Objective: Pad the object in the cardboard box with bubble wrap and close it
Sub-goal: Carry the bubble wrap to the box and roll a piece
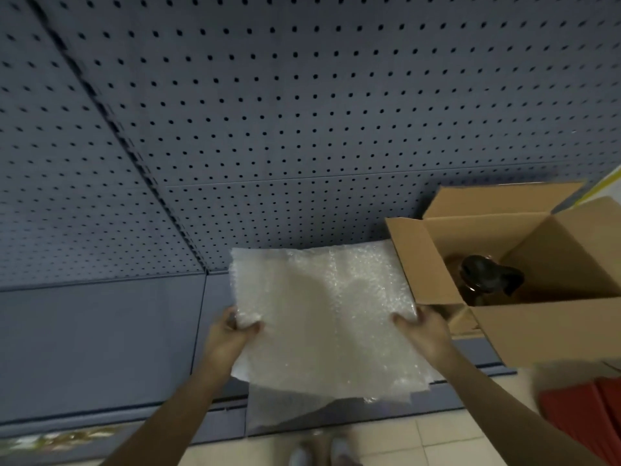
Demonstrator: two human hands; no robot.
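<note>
Both hands hold the bubble wrap over the shelf.

I see the left hand (232, 334) and right hand (425, 327) closed on the side edges of the white translucent bubble wrap sheet (322, 317); just right, the open brown cardboard box (537, 327) contains a dark brown bottle (487, 280) (slightly blurred).

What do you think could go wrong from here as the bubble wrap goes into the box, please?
The bubble wrap is a wide sheet, held only at its near edge by the left hand and right hand; it may snag on the upright flaps of the cardboard box. The dark object sits against the box's left wall, so padding may bunch on top, leaving that side bare.
</note>
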